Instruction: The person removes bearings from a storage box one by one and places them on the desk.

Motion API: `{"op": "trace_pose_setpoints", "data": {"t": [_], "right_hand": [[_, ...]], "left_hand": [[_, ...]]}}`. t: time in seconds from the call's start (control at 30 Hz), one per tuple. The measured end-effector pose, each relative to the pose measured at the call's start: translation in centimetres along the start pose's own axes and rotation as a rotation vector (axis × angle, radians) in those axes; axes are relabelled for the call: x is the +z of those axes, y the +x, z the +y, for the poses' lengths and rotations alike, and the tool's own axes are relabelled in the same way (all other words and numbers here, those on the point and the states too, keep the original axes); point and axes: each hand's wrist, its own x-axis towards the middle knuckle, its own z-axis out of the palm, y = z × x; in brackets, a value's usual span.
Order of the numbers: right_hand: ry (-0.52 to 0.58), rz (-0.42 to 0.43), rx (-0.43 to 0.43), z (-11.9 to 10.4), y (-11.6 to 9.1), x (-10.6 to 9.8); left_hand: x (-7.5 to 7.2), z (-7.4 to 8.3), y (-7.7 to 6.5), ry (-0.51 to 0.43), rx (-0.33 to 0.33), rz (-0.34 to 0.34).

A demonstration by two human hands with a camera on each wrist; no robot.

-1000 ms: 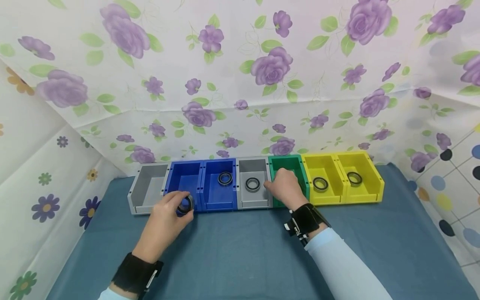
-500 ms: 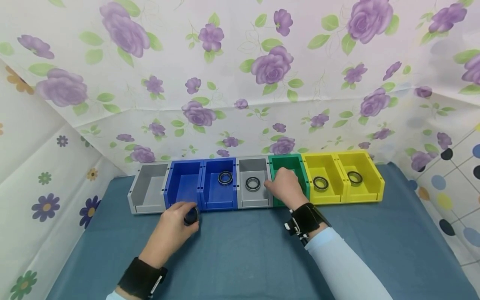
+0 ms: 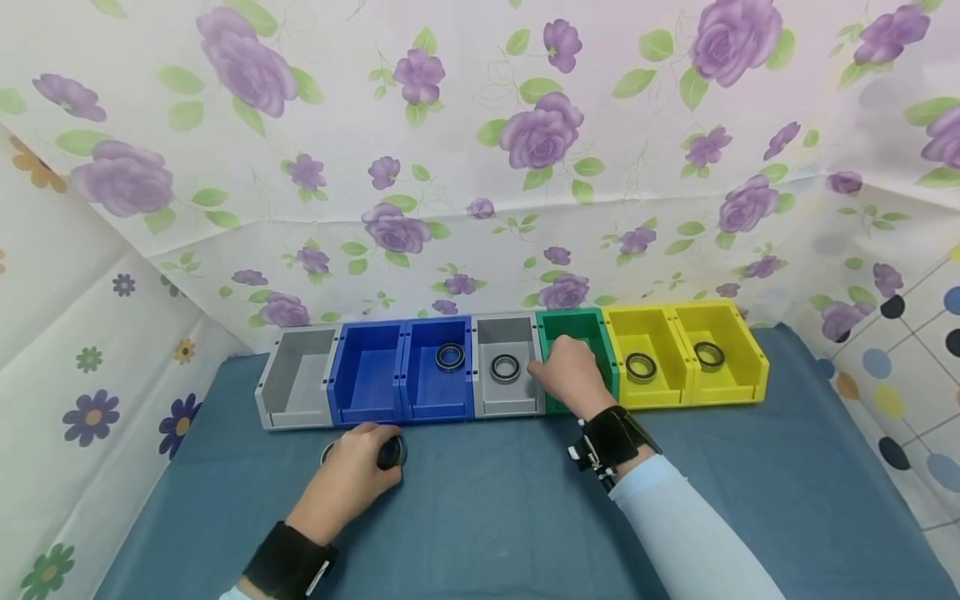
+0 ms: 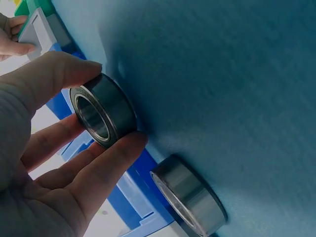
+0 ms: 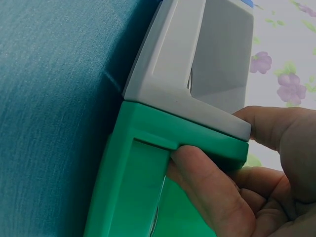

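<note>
My left hand (image 3: 352, 471) pinches a ball bearing (image 4: 103, 111) between thumb and fingertips, close over the blue cloth in front of the left blue bin (image 3: 370, 375). The bearing is held tilted on its edge. A second ball bearing (image 4: 190, 195) lies beside it on the cloth, mostly hidden behind the hand in the head view. My right hand (image 3: 572, 375) grips the adjoining walls of the middle grey bin (image 5: 168, 54) and the green bin (image 5: 173, 123), thumb on the grey side, fingers inside the green one. A thin shiny curved edge shows low in the green bin.
Single bearings lie in the right blue bin (image 3: 450, 357), the middle grey bin and both yellow bins (image 3: 641, 367). Another grey bin (image 3: 298, 375) ends the row at the left. Blue cloth (image 3: 487, 517) covers the table, with a flowered sheet (image 3: 450, 167) behind.
My left hand has moved from the left blue bin's front toward me and slightly right, carrying the bearing lower. The second bearing now shows at its left. My right hand stays put.
</note>
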Motion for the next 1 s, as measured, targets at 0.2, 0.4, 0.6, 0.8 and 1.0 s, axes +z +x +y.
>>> {"op": "trace_pose_setpoints", "data": {"t": [0.2, 0.4, 0.6, 0.8, 1.0], "right_hand": [[0.004, -0.005, -0.002, 0.07, -0.07, 0.08], [-0.002, -0.003, -0.011, 0.19, -0.10, 0.23], [0.006, -0.004, -0.008, 0.13, -0.10, 0.28], [0.005, -0.002, -0.015, 0.13, -0.12, 0.14], [0.005, 0.006, -0.027, 0.14, -0.12, -0.03]], "left_hand": [[0.35, -0.24, -0.03, 0.027, -0.004, -0.022], [0.23, -0.29, -0.01, 0.045, -0.006, -0.046], [0.08, -0.38, 0.05, 0.059, -0.031, -0.069], [-0.06, -0.33, 0.11, 0.083, -0.051, -0.081], [-0.12, -0.16, 0.18, 0.091, -0.057, -0.089]]}}
